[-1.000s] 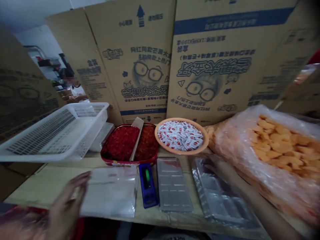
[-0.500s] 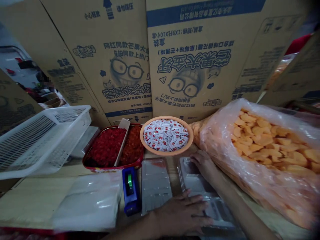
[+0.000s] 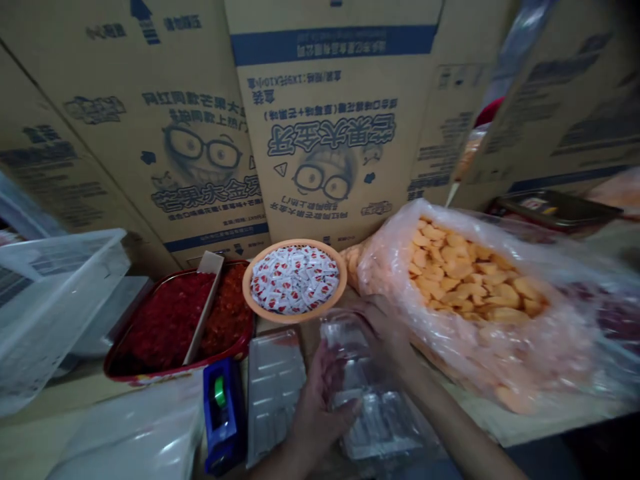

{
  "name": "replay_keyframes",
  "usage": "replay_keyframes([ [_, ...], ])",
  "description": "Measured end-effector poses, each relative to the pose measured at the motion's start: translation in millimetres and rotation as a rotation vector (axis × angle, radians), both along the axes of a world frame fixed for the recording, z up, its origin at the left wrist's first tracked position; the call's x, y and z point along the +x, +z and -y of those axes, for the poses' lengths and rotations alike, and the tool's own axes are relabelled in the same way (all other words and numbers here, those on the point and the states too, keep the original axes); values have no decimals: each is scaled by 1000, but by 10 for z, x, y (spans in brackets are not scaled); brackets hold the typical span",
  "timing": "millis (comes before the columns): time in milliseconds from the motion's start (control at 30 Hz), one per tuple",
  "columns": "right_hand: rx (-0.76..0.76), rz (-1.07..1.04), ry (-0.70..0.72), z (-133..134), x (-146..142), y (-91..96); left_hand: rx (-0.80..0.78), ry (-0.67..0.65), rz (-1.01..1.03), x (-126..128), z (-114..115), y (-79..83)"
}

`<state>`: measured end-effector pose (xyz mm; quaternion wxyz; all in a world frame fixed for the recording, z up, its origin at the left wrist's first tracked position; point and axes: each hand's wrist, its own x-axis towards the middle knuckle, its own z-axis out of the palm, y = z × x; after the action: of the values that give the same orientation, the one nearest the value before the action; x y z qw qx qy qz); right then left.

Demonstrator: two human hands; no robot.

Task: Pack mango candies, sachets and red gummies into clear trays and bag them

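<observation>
**Two hands tilting one clear tray**

I am holding the clear tray (image 3: 376, 424) tilted up over the desk (image 3: 550, 423), just below the orange bowl (image 3: 295, 316) of sachets (image 3: 294, 280). My left hand (image 3: 316, 410) is clamped on the near edge and my right hand (image 3: 386, 333) on the far corner, the two apart with the tray between them. The plastic looks thin and easy to crease, so I am judging a light grip at the rims best, clear of the bag of orange chips (image 3: 465, 293) just beside my right hand.

Left of the hands, the desk is carrying a flat tray (image 3: 274, 393), a blue tape dispenser (image 3: 224, 415), a film bag (image 3: 135, 443), a red tray (image 3: 175, 377) of chopped red food and a plastic basket (image 3: 65, 307). Behind them, printed cartons (image 3: 325, 120) are standing upside down against the desk's back.
</observation>
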<state>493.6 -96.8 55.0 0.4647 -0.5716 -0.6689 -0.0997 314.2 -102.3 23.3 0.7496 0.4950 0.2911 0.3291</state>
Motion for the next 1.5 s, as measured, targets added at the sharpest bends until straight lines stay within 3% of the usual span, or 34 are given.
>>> replay_keyframes([
  [67, -4, 14, 40, 11, 6, 142, -227, -98, 31, 122, -21, 66],
  [133, -4, 3, -17, -5, 163, 247, -373, -128, 28, 182, -40, 148],
  [233, -87, -70, -378, -50, 680, 343, -436, -78, 14, 162, -84, 224],
  [367, -523, 88, -901, -94, 1457, 374, -438, -48, 33, 87, -164, 224],
  [433, -704, 154, -1043, -99, 1694, 353, -440, -60, 44, 77, -189, 216],
  [500, -772, 180, -1081, -104, 1814, 313, -444, -59, 50, 86, -196, 217],
  [767, -718, 297, -1030, -161, 1864, 206, -477, -81, 29, 129, -212, 292],
  [867, -582, 332, -989, -86, 1726, 265, -490, -87, 19, 127, -245, 352],
  [1000, -196, 235, -723, 106, 1252, 371, -504, -114, 29, 149, -286, 420],
  [1067, -113, 181, -550, 193, 932, 389, -521, -123, 40, 172, -300, 439],
  [1267, -226, 438, -118, 157, 211, 267, -536, -130, 94, 223, -303, 466],
  [1367, -292, 572, -22, 72, 86, 233, -498, -151, 159, 211, -309, 440],
  [1500, -304, 584, 102, 51, 21, 189, -463, -185, 215, 184, -331, 350],
])
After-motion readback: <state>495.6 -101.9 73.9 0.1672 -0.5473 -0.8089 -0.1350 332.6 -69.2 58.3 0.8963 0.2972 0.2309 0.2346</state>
